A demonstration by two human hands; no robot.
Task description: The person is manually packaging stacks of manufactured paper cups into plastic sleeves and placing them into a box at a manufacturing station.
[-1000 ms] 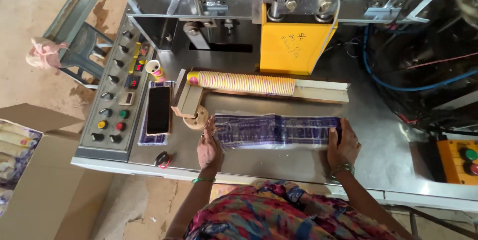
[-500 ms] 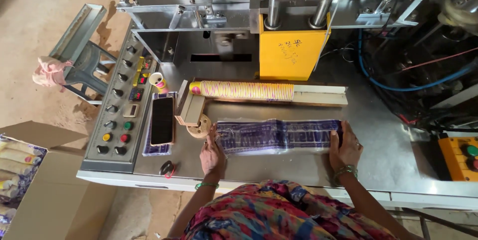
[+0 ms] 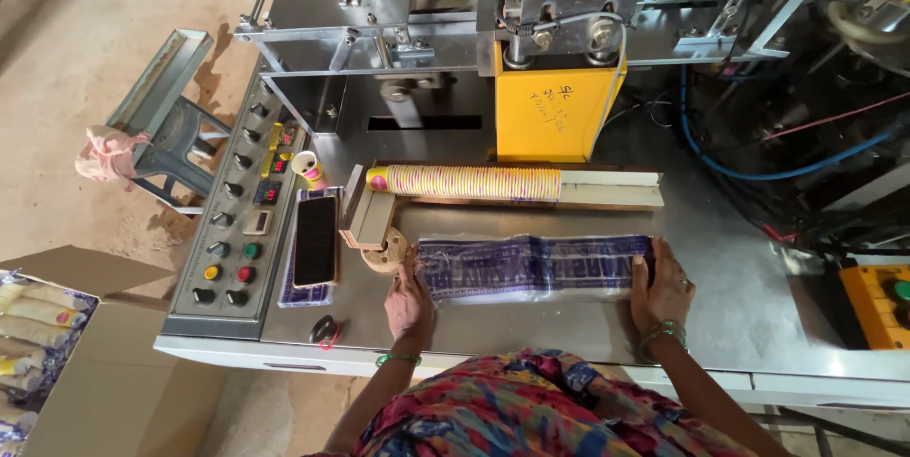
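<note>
A long plastic-wrapped sleeve of cups (image 3: pixel 536 267), blue-printed and clear, is seen lying flat across the steel machine table (image 3: pixel 749 315), just in front of the wooden trough. From the head view, the sleeve's near end is pressed by the left hand (image 3: pixel 409 301), fingers spread and laid against the wrapper rather than closed around it; the far end is capped by the right hand (image 3: pixel 661 286), fingers curled over the end of the pack, so the sleeve is held squeezed between the two palms. A green bangle is worn on each wrist. Just behind the sleeve, a stack of yellow paper cups (image 3: pixel 464 181) is laid on its side in the wooden trough (image 3: pixel 607 190), with a small wooden block and roll of tape (image 3: pixel 387 252) sitting by the left hand's fingertips. Beyond that, a yellow machine housing (image 3: pixel 555 116) is mounted above the table. To the left, a black phone (image 3: pixel 316 241) is rested face up beside the control panel (image 3: pixel 232 239) with its knobs and coloured buttons, and a single paper cup (image 3: pixel 307 169) is stood upright near it. On the floor at the far left, an open cardboard box (image 3: pixel 85 324) holding packed sleeves is visible, and a grey stool (image 3: pixel 161 120) draped with a pink cloth (image 3: pixel 109 154).
</note>
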